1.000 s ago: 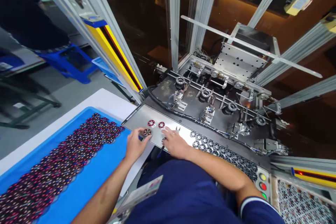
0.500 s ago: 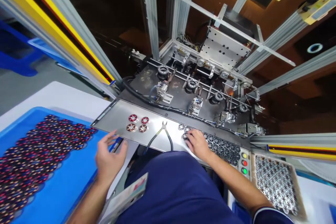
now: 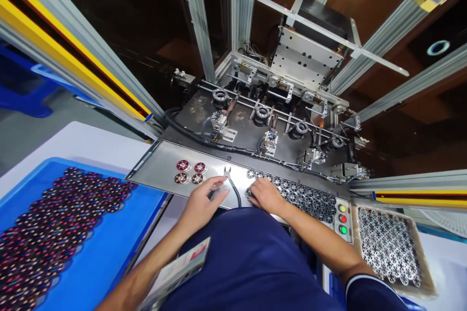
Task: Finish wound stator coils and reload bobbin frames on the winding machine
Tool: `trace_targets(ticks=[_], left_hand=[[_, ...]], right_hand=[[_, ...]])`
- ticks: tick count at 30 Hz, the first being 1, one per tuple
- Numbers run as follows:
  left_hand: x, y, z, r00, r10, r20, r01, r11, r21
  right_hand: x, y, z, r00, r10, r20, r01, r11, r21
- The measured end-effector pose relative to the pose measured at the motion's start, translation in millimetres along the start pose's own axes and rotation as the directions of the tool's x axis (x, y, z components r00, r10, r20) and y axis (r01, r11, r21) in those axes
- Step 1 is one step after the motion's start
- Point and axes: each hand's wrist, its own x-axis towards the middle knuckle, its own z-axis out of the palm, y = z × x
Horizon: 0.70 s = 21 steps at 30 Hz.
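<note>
My left hand (image 3: 201, 200) reaches onto the steel plate (image 3: 156, 170), fingers stretched over one black handle of the side cutters (image 3: 231, 182). Left of it, a square of red wound discs (image 3: 189, 172) lies on the plate. My right hand (image 3: 266, 195) is just right of the cutters. Its fingers curl down onto the left end of a band of silver star-shaped discs (image 3: 302, 199). What its fingertips pinch is hidden.
A blue tray (image 3: 120, 238) of several red wound discs lies at the left on a white table. Behind the plate stands a machine bed with ring fixtures (image 3: 262, 114). Yellow, red and green buttons (image 3: 342, 218) sit at the right, beside a box of silver discs (image 3: 388, 248).
My left hand has moved from the blue tray's edge right onto the cutters' handle. My right hand has shifted slightly left along the silver discs. The view has tilted a little.
</note>
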Motion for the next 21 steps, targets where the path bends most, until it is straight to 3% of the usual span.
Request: trace_targets(ticks=[3,7,11,14,19,21], left_hand=[[2.1,6.8,13.8,0.973,-0.121,0.198,0.162,0.965,-0.207],[-3.3,31.9,17.3,0.937,-0.111,0.331,0.271,0.829,-0.489],[-10.3,54.7,9.6,0.948,-0.073,0.311,0.271,0.699,-0.661],[-12.5,63.1,7.9,0.952,-0.045,0.304,0.262,0.637,-0.725],[-13.4,68.3,12.5,0.962,-0.001,0.273,0.216,0.615,-0.758],[-13.3,68.0,11.9,0.972,0.015,0.235,0.173,0.630,-0.757]], right_hand=[[22.5,-17.2,-20.4,0.992,-0.013,-0.127,0.018,0.999,0.037],[51.2,-46.2,-62.1,0.960,-0.053,-0.276,0.079,0.993,0.085],[61.3,-60.3,-95.1,0.927,-0.079,-0.367,0.146,0.976,0.159],[61.6,-64.0,-104.2,0.893,-0.067,-0.445,0.181,0.959,0.219],[63.6,-71.3,-106.0,0.833,-0.019,-0.552,0.168,0.961,0.220],[63.5,-72.2,-110.0,0.842,0.022,-0.539,0.152,0.949,0.275]])
